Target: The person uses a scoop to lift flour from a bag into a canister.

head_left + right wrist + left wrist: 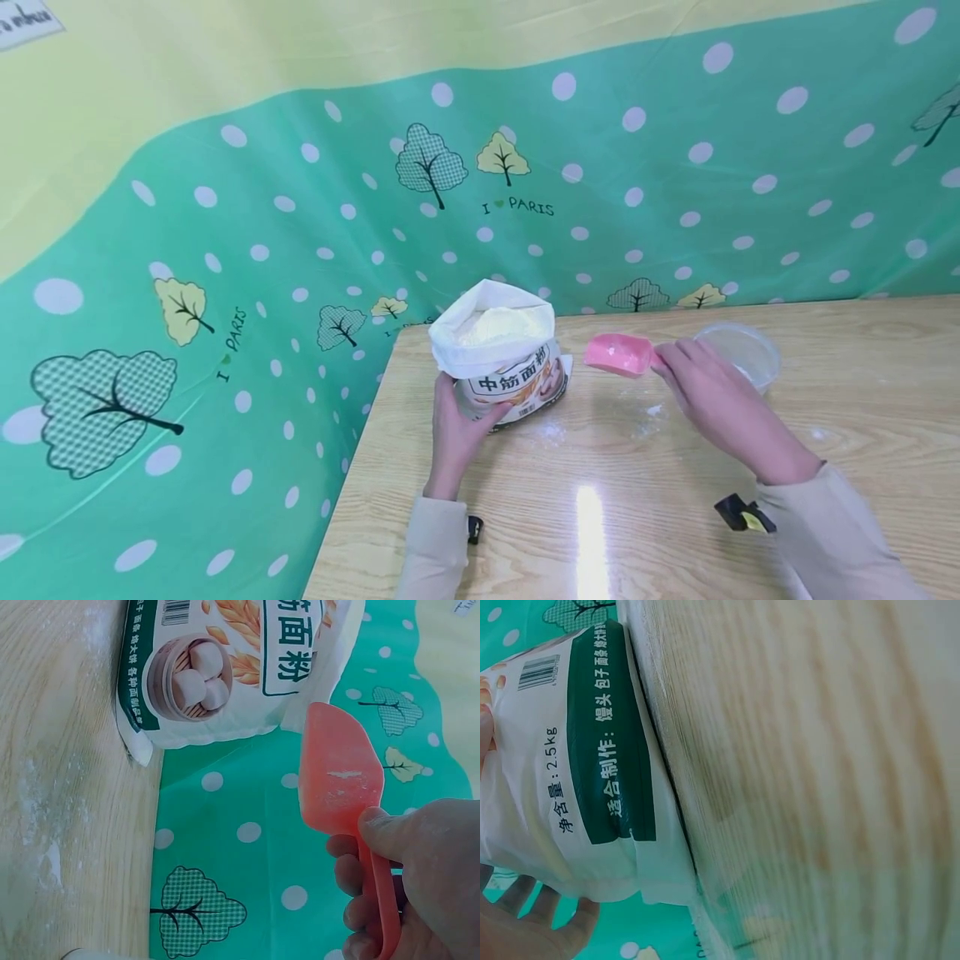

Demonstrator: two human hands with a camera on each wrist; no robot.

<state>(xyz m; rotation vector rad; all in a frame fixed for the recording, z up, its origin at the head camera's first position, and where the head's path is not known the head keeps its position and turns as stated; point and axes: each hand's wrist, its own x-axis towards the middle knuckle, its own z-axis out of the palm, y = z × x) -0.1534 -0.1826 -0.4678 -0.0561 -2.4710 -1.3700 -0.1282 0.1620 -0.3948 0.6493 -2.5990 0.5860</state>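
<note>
An open white flour bag (pixel 517 387) stands on the table, its rolled-down top showing white flour (pixel 504 325). My left hand (pixel 456 429) grips its lower front, thumb across the printed face; in the left wrist view, fingers of the left hand (pixel 536 922) lie around the bag (pixel 525 780). To the right of the bag, my right hand (pixel 723 400) holds a pink scoop (pixel 621 355) by its handle above the table. The right wrist view shows the right hand (pixel 427 877) curled round the handle, with traces of flour on the scoop (pixel 341 776).
A clear round bowl (pixel 742 354) stands on the wooden table (pixel 525 517), behind and partly hidden by my right hand. Flour traces (pixel 648 417) lie on the table in front of the scoop. A green patterned cloth (pixel 600 192) hangs behind and to the left.
</note>
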